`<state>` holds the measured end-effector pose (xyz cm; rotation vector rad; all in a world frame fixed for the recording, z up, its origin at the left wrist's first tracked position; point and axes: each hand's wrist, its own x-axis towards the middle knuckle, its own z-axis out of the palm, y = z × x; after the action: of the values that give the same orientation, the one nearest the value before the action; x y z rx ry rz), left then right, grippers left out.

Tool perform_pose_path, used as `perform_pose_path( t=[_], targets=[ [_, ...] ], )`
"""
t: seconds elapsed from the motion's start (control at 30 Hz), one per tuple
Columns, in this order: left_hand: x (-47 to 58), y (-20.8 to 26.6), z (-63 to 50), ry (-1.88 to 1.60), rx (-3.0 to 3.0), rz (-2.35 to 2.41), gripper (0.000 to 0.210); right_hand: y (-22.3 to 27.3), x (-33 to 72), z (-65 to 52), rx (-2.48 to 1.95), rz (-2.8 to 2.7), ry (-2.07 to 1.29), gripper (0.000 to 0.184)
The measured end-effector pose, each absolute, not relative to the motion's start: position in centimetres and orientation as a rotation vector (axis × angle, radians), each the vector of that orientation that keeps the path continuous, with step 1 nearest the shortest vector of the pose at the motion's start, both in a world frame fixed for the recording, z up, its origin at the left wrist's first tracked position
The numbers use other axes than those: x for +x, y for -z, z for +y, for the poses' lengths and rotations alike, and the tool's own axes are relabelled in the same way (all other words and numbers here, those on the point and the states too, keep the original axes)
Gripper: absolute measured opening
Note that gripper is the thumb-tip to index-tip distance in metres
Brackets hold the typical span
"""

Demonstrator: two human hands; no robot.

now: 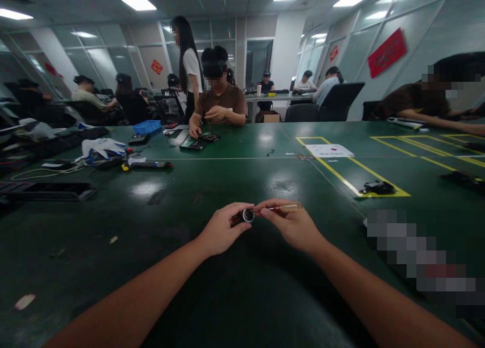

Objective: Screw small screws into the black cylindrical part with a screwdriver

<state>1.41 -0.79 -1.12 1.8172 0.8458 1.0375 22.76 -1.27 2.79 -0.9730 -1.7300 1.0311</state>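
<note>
My left hand (pixel 222 231) grips a silver-rimmed cylinder (pixel 248 215), right hand (pixel 297 228) a screwdriver (pixel 291 207). I'd guess cylinder's light, rigid: hold it side-on.

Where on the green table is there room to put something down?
The green table looks bare beyond the left hand and right hand, up to the white line, and between the right hand and the black parts. The far left is crowded: gloves, a black tool, a dark slab.

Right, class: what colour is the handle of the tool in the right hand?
The handle looks translucent amber, best seen in the head view.
</note>
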Motion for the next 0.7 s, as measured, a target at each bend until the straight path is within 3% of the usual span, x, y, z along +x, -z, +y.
perform_pose_path(
  t=[0.7],
  targets=[
    [1.45, 0.82, -0.99, -1.041, 1.787, 0.882, 0.041, -2.03, 22.92, -0.83, -0.917, -1.635, -1.214, 0.02]
  ],
)
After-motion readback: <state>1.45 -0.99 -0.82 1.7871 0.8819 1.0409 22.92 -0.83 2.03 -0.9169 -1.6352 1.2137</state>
